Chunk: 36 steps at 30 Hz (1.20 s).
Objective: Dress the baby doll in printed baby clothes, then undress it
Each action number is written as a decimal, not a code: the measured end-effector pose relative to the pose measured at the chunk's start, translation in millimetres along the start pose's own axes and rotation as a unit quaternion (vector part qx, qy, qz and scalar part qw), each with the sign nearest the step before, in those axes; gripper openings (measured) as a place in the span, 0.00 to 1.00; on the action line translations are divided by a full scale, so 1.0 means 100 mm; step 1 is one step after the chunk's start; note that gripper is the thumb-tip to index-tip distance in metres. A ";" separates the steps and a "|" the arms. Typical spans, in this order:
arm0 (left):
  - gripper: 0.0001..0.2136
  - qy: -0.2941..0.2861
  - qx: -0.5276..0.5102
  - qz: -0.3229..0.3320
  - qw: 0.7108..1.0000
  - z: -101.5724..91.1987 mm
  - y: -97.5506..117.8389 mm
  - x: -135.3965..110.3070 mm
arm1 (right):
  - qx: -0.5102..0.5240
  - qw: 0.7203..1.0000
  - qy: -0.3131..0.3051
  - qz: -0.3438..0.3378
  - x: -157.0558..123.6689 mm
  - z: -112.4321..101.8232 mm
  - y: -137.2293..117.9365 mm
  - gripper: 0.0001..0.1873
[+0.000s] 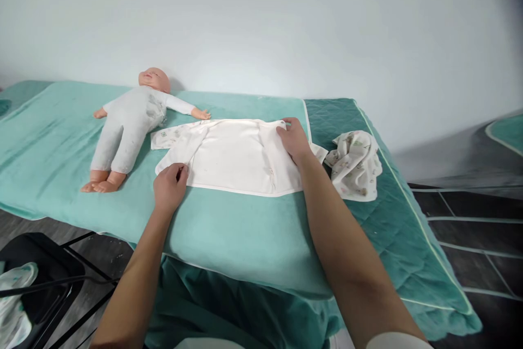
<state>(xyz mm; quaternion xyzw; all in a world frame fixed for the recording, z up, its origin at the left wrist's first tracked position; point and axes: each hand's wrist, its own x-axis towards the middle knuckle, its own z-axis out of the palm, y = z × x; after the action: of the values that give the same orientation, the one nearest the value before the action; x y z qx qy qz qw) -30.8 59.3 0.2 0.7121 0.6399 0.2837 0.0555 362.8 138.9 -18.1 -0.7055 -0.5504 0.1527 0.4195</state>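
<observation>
A white baby shirt (229,158) lies spread open on the green bed cover, its plain inner side facing up. One patterned sleeve (163,138) stretches left; part of the other shows beyond my right forearm. My left hand (169,188) has its fingers curled closed at the shirt's lower left edge, on the front flap. At the upper right edge, my right hand (293,139) pinches the cloth between thumb and fingers. To the left a baby doll (131,120) in a pale suit lies on its back, one hand close to the shirt's top edge.
A crumpled patterned cloth (355,166) rests right of the shirt on the darker quilted cover (392,229). A black chair (44,267) with a white and green cloth (18,294) stands at lower left. The white wall (261,28) runs behind the bed.
</observation>
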 end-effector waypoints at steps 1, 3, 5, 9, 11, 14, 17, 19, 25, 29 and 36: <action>0.14 0.001 0.000 0.000 1.000 0.00 0.00 0.00 | -0.029 0.999 0.013 -0.012 -0.02 0.00 -0.04 0.25; 0.15 0.004 0.001 0.001 1.000 0.00 -0.01 0.00 | -0.093 0.993 0.042 -0.053 -0.09 -0.01 -0.14 0.29; 0.15 0.005 0.001 0.003 1.000 0.00 -0.01 0.00 | -0.144 0.980 0.053 -0.130 -0.18 -0.02 -0.25 0.28; 0.15 -0.002 -0.005 -0.002 1.000 0.00 -0.01 0.00 | -0.185 0.962 -0.045 -0.198 -0.31 0.06 -0.36 0.25; 0.15 -0.004 -0.006 -0.006 1.000 0.00 -0.01 0.00 | -0.218 0.949 -0.105 -0.201 -0.34 0.12 -0.37 0.27; 0.14 -0.002 -0.005 -0.008 1.000 0.01 -0.01 0.00 | -0.268 0.936 -0.133 -0.185 -0.35 0.19 -0.38 0.31; 0.14 -0.003 -0.003 -0.006 1.000 0.01 -0.02 0.01 | -0.298 0.932 -0.134 -0.155 -0.32 0.21 -0.41 0.35; 0.14 -0.006 -0.002 -0.010 1.000 0.01 -0.03 0.01 | -0.314 0.928 -0.140 -0.140 -0.28 0.23 -0.42 0.37; 0.14 -0.004 0.000 -0.009 1.000 0.04 -0.03 0.01 | -0.328 0.926 -0.163 -0.095 -0.11 0.35 -0.45 0.40; 0.13 -0.002 0.007 -0.006 1.000 0.05 -0.04 0.02 | -0.326 0.933 -0.118 -0.099 -0.11 0.41 -0.49 0.37; 0.14 0.001 0.001 0.152 0.988 -0.03 -0.04 -0.08 | -0.327 0.930 -0.098 -0.139 -0.46 0.34 -0.53 0.34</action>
<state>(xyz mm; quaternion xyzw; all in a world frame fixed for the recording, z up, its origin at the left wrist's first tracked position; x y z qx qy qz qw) -36.1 51.8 -1.4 0.8010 0.5242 0.2889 0.0104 289.4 113.8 -10.2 -0.7015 -0.7008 -0.0269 0.1264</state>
